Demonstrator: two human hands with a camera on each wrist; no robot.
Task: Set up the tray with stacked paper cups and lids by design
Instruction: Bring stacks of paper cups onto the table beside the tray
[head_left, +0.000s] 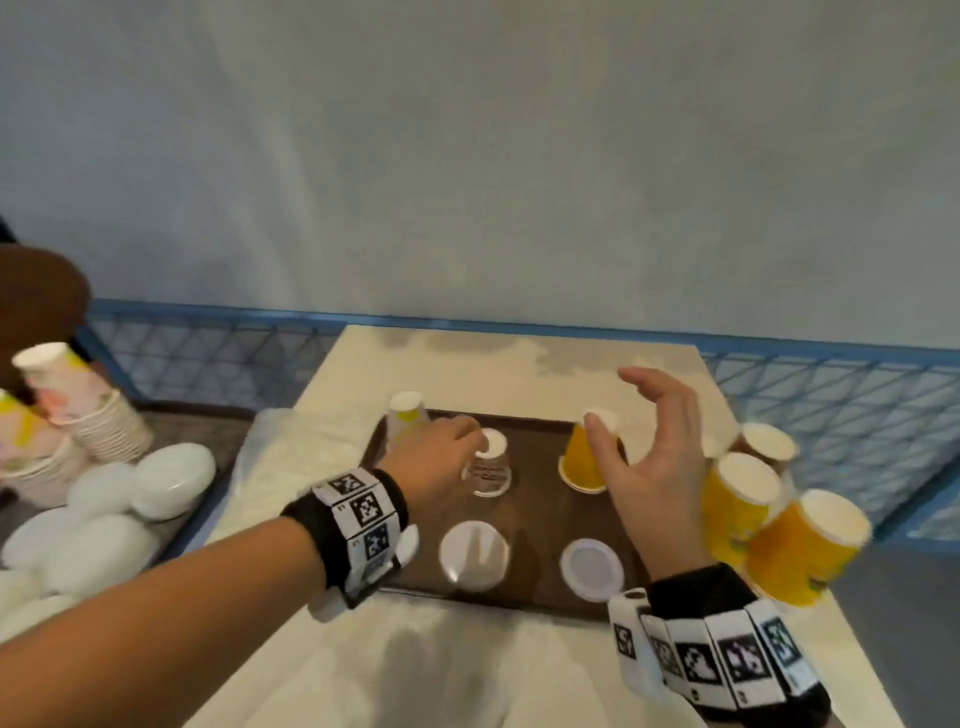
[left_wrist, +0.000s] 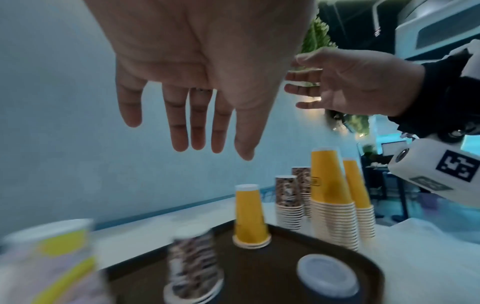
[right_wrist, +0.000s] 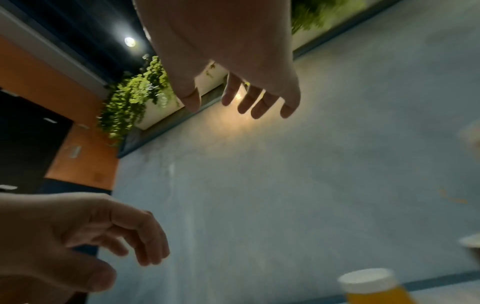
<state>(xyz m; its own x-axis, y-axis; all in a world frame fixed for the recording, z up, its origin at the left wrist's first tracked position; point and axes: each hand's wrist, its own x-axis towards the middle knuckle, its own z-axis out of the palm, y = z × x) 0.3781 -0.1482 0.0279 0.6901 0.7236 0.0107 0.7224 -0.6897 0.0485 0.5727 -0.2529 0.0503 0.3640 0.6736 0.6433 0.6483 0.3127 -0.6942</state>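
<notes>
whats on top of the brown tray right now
On the brown tray: yellow cups, patterned cups, pastel cups, upside down, and two lids. The left hand covers part of it.

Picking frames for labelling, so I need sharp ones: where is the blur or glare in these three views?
Head view: tall yellow cup stacks at right smear. Left wrist view: the patterned cup and pastel cup are motion-blurred, the yellow cup sharp. Right wrist view: a warm lamp glow behind the right hand, plants streaked.
</notes>
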